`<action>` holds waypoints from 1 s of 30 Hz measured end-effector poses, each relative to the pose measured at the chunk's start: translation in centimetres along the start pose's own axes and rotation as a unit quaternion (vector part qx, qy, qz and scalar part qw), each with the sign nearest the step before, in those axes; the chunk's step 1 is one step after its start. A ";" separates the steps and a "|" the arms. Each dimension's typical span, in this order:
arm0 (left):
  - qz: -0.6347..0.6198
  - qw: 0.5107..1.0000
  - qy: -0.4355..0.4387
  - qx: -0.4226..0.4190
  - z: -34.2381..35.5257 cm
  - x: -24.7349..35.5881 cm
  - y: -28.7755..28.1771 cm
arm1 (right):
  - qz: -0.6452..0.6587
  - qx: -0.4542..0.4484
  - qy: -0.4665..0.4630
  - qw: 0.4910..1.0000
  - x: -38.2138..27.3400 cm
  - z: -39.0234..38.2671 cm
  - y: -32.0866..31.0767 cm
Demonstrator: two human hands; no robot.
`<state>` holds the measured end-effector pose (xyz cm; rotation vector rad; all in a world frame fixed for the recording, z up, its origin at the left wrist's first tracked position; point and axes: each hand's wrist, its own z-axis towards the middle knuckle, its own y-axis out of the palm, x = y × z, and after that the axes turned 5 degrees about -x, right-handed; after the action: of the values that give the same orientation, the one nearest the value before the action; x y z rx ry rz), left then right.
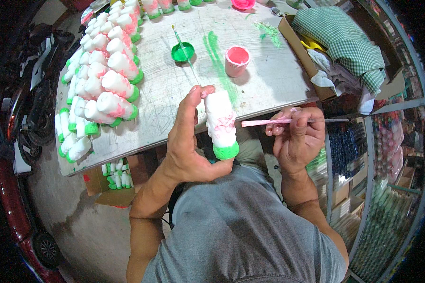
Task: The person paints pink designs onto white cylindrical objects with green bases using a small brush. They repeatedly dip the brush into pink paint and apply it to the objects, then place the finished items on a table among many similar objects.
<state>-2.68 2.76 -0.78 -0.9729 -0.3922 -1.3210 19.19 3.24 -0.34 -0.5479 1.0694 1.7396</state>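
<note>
In my left hand (186, 137) is a white, candle-like cylinder (220, 118), gripped at its two ends, with the thumb at the green base and fingers at the white top. Raised flower shapes around its middle carry pale pink paint. My right hand (298, 137) pinches a slim paintbrush (264, 122) level, its pink tip pointing left toward the cylinder but apart from it. Beyond them on the table stands a small cup of pink paint (236, 61). Left of the cup, a second brush (176, 34) lies across a shallow green paint dish (182, 52).
Rows of similar white, pink and green cylinders (120, 85) fill the left of the scratched white table (160, 99). A cardboard box (300, 52) with checked cloth (340, 40) sits at the right. Below the left edge is another box (99, 181). Stocked shelves (368, 155) stand right.
</note>
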 end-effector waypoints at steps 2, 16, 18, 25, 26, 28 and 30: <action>0.048 0.999 0.015 -0.007 0.3 0.4 0.1 | -0.021 -0.023 -0.014 0.999 -0.2 0.0 0.3; 0.143 0.987 0.064 -0.043 1.0 1.1 0.8 | -0.090 -0.048 -0.056 0.993 0.2 -0.3 0.7; 0.148 0.986 0.069 -0.040 1.0 0.8 0.7 | -0.084 -0.052 -0.066 0.993 0.2 -0.3 0.8; 0.137 0.988 0.057 -0.045 0.8 1.0 0.3 | -0.118 -0.091 -0.102 0.984 0.9 -0.6 0.7; 0.138 0.988 0.057 -0.045 0.8 1.0 0.3 | -0.113 -0.083 -0.098 0.985 0.8 -0.6 0.7; 0.139 0.987 0.058 -0.046 0.8 1.0 0.3 | -0.107 -0.084 -0.095 0.986 0.6 -0.6 0.8; 0.141 0.987 0.062 -0.045 0.7 1.0 0.3 | -0.103 -0.102 -0.097 0.985 0.5 -0.5 1.0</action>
<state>-1.93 2.66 0.29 -0.9772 -0.0952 -1.1405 18.01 2.92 -0.52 -0.5817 0.6777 1.6887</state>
